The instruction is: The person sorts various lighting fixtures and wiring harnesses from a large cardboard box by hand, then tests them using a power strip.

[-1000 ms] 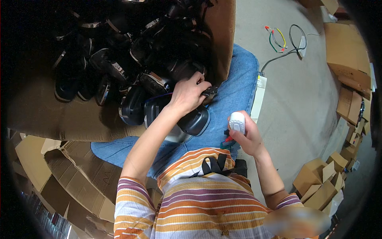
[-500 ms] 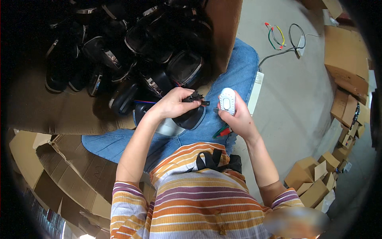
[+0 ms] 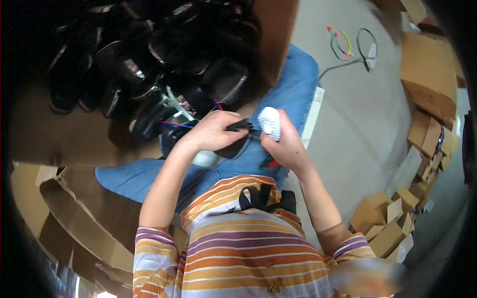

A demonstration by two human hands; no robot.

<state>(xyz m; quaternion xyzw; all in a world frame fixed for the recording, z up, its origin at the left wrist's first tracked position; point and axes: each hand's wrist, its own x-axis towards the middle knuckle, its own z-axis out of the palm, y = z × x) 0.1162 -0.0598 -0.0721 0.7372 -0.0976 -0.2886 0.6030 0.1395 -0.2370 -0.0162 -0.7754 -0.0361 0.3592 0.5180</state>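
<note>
My left hand (image 3: 216, 130) is closed around a black wire connector (image 3: 240, 126), pinching it between thumb and fingers. In my right hand (image 3: 287, 144) is a white oval hand-held device (image 3: 270, 120) with a ridged rim, tilted toward the connector. A dark plug end at the device's near side meets or almost touches the connector; blur hides whether they are joined. Below my left hand, a glossy black housing (image 3: 233, 149), which looks like a car side mirror, lies on my lap, partly covered. Red and blue wires (image 3: 175, 123) run behind my left wrist.
A large cardboard box (image 3: 89, 144) at the upper left holds several black housings with silver trim (image 3: 121, 62). Red, green and yellow leads (image 3: 340, 44) and a black cable (image 3: 343, 65) lie on the floor. Cardboard boxes (image 3: 427, 74) line the right side.
My right hand has moved left, bringing the white device to the connector in my left hand and tilting it. A pale strip in the box now catches light. The whole view has shifted slightly.
</note>
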